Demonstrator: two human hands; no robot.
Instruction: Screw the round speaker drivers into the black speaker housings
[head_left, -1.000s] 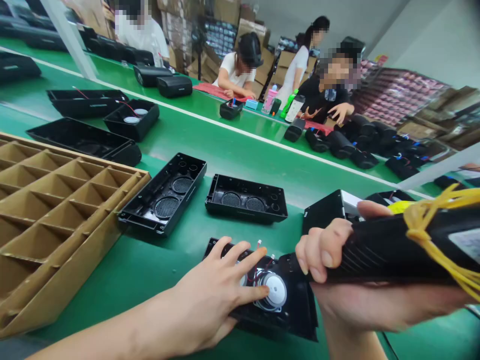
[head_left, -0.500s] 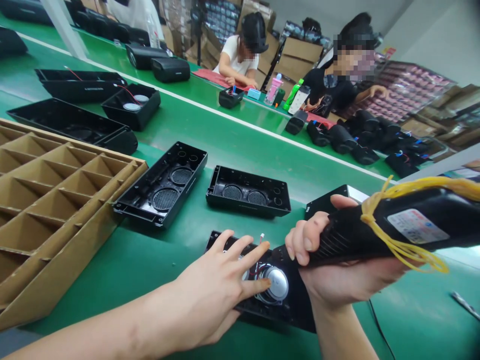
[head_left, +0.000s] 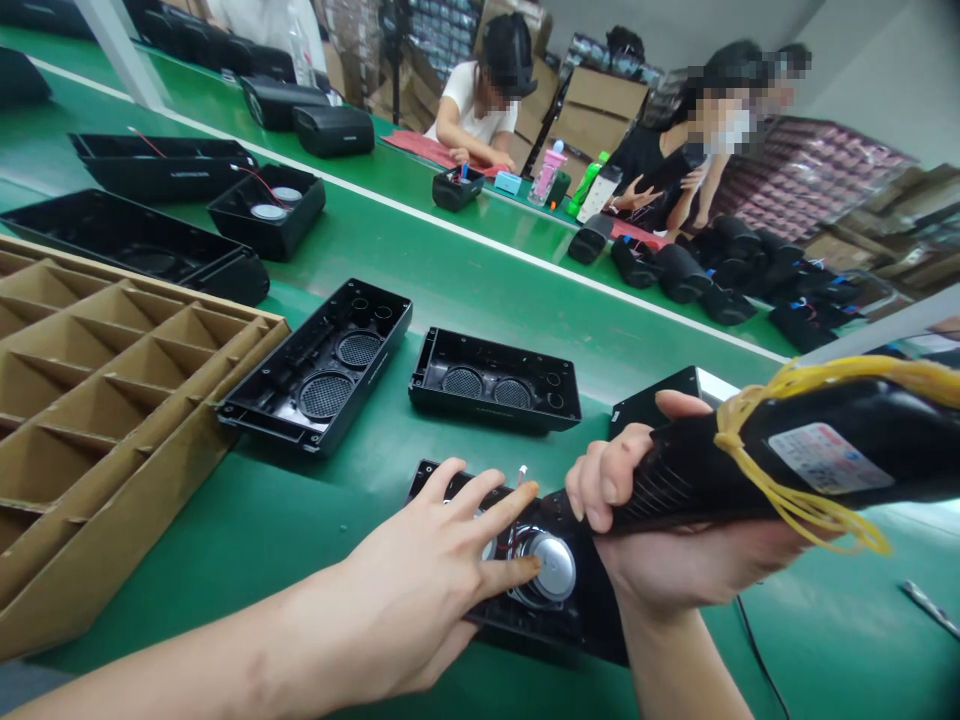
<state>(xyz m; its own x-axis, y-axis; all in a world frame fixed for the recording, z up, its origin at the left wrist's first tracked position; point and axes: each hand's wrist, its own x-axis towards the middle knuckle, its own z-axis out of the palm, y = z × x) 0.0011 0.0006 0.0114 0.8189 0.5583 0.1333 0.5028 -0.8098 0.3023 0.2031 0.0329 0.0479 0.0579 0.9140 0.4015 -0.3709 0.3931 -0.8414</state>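
Observation:
My left hand [head_left: 420, 590] lies flat with fingers spread on a black speaker housing [head_left: 581, 615] on the green belt, fingertips beside its round silver speaker driver [head_left: 553, 567] and thin red wires. My right hand [head_left: 660, 540] is wrapped round a black electric screwdriver [head_left: 787, 455], which lies nearly level over the housing's right part with a yellow cord [head_left: 810, 500] tied round its body. The tool's tip is hidden behind my fingers.
Two empty black housings [head_left: 319, 365] [head_left: 495, 385] lie further along the green belt [head_left: 465, 280]. A cardboard divider tray [head_left: 105, 400] stands at left, larger black shells [head_left: 150, 245] behind it. Other people sit at the far side with black speakers [head_left: 697, 275] and bottles [head_left: 544, 175].
Over the second the view shifted and the screwdriver dropped and tilted a little toward the housing. Both hands have stayed put since half a second ago. A person across the belt moved.

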